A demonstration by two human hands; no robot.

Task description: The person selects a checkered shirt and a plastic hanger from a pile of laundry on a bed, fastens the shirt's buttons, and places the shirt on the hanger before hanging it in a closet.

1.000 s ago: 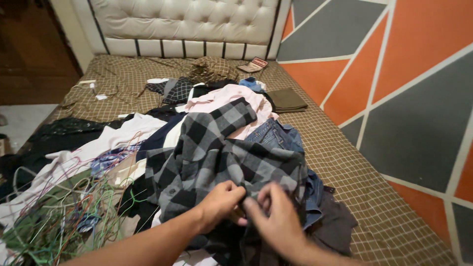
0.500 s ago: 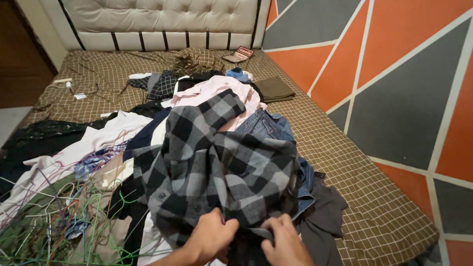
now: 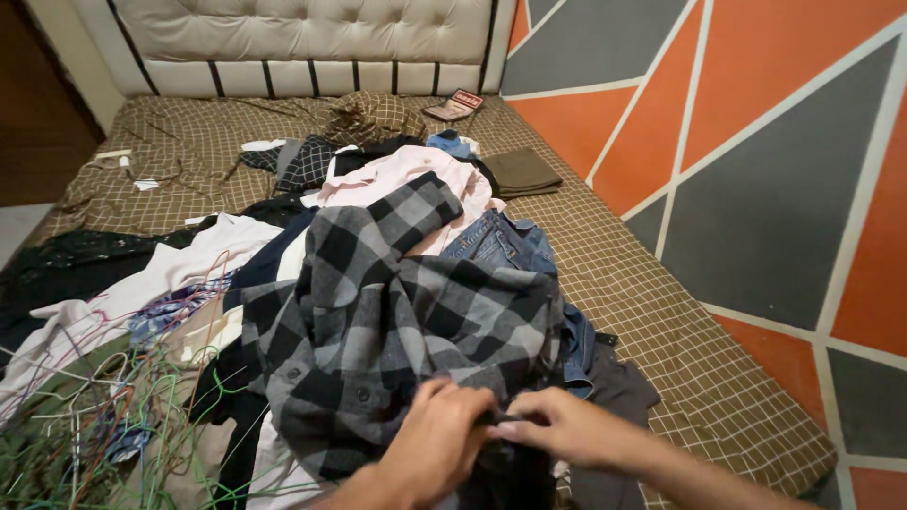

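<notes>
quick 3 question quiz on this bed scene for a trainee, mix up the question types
1. True or false: both hands are on the grey and black plaid shirt.
2. Multiple choice: what lies tangled at the near left of the bed? A) belts B) wire hangers C) shoes
3. Fill in: the folded olive garment lies on the side of the bed nearest the ____.

Key
1. True: the left hand and right hand pinch its near edge.
2. B, the wire hangers.
3. Wall: the folded olive garment lies towards the orange and grey wall.
</notes>
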